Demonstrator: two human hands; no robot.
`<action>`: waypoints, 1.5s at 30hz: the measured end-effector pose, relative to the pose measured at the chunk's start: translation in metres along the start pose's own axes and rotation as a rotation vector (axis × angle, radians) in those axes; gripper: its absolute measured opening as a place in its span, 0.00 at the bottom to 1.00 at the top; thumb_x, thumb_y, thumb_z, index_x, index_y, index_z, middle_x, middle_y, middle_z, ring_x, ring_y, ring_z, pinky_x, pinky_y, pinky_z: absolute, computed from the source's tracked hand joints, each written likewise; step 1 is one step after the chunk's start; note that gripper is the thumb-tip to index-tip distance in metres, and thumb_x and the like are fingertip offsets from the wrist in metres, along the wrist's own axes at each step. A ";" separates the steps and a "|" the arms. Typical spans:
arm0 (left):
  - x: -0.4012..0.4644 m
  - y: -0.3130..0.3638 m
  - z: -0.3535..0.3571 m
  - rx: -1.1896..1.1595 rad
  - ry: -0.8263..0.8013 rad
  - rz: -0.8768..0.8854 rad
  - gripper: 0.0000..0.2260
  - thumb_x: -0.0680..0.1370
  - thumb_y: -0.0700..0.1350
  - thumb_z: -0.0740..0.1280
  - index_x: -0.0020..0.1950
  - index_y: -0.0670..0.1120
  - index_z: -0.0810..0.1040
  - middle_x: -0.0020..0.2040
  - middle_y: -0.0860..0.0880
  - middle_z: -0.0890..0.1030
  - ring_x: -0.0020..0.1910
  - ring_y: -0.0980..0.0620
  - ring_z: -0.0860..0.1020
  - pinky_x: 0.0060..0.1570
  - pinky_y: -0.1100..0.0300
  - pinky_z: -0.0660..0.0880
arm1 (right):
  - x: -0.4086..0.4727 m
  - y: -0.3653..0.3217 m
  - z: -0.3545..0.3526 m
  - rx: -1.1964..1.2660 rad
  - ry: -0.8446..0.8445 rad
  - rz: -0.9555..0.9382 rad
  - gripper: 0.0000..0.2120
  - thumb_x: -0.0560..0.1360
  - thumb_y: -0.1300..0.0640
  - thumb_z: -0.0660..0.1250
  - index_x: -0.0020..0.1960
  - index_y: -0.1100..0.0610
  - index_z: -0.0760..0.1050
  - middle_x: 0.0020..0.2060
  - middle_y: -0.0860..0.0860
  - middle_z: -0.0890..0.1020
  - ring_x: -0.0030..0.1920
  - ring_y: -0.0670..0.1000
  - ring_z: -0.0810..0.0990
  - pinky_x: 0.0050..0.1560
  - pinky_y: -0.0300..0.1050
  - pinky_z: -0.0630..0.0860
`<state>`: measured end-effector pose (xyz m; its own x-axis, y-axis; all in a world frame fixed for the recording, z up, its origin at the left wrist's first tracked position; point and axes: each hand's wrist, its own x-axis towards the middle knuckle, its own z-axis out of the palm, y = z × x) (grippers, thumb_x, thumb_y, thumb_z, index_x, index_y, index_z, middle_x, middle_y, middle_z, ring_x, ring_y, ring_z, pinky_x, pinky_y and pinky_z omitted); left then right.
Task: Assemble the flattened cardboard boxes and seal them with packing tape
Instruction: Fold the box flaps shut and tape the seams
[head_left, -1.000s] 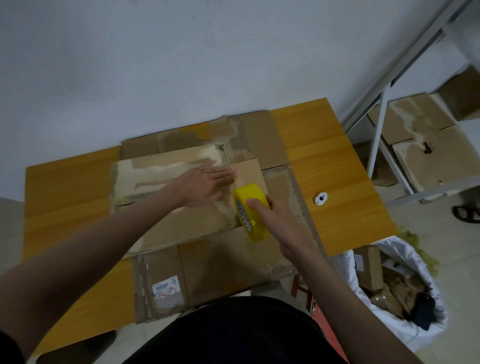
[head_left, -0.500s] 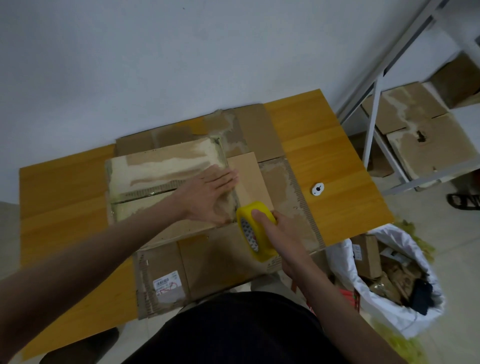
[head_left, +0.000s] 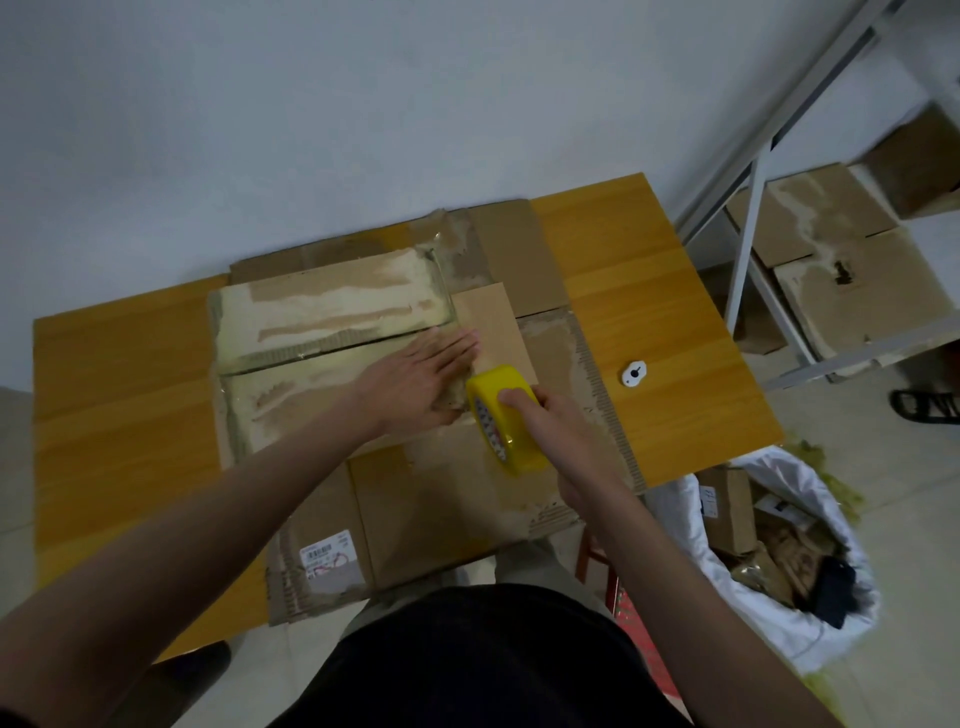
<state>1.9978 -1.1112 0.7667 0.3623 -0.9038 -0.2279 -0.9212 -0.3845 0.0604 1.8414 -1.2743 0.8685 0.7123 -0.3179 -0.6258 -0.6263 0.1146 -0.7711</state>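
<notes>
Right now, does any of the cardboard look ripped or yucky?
Yes. The box under the left hand has its brown skin peeled off in pale patches. The flat cardboard beneath shows torn, ridged edges.

A single head-worn camera is looking forward and steeply down from above the person's chest, taking in both forearms reaching away from the lens. It is facing a wooden table (head_left: 670, 332) pushed against a pale wall (head_left: 363, 114), close enough that the tabletop is filling the middle. Its wide angle is also catching the floor at the right edge.
</notes>
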 end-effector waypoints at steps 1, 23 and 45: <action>0.001 0.000 0.000 -0.001 -0.002 0.003 0.40 0.78 0.69 0.44 0.82 0.45 0.46 0.82 0.48 0.44 0.81 0.53 0.42 0.79 0.51 0.40 | 0.002 0.001 0.000 -0.002 0.000 -0.003 0.08 0.80 0.49 0.65 0.44 0.50 0.77 0.29 0.42 0.81 0.27 0.37 0.79 0.25 0.32 0.73; -0.014 0.027 0.008 -0.069 0.166 0.049 0.22 0.85 0.48 0.56 0.79 0.44 0.62 0.80 0.47 0.59 0.80 0.48 0.56 0.79 0.50 0.48 | 0.013 0.062 0.008 -0.105 0.031 0.043 0.18 0.79 0.41 0.64 0.53 0.55 0.81 0.44 0.55 0.85 0.44 0.52 0.85 0.48 0.55 0.80; -0.017 0.041 0.009 -0.154 0.243 -0.023 0.22 0.83 0.42 0.63 0.77 0.44 0.67 0.78 0.48 0.64 0.79 0.47 0.60 0.78 0.47 0.57 | 0.025 0.083 0.006 -0.062 -0.163 0.056 0.09 0.82 0.48 0.62 0.54 0.50 0.78 0.50 0.51 0.83 0.49 0.50 0.81 0.49 0.47 0.76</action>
<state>1.9521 -1.1100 0.7648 0.4233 -0.9060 0.0078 -0.8866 -0.4124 0.2094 1.8090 -1.2672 0.7888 0.7143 -0.1557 -0.6823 -0.6814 0.0679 -0.7288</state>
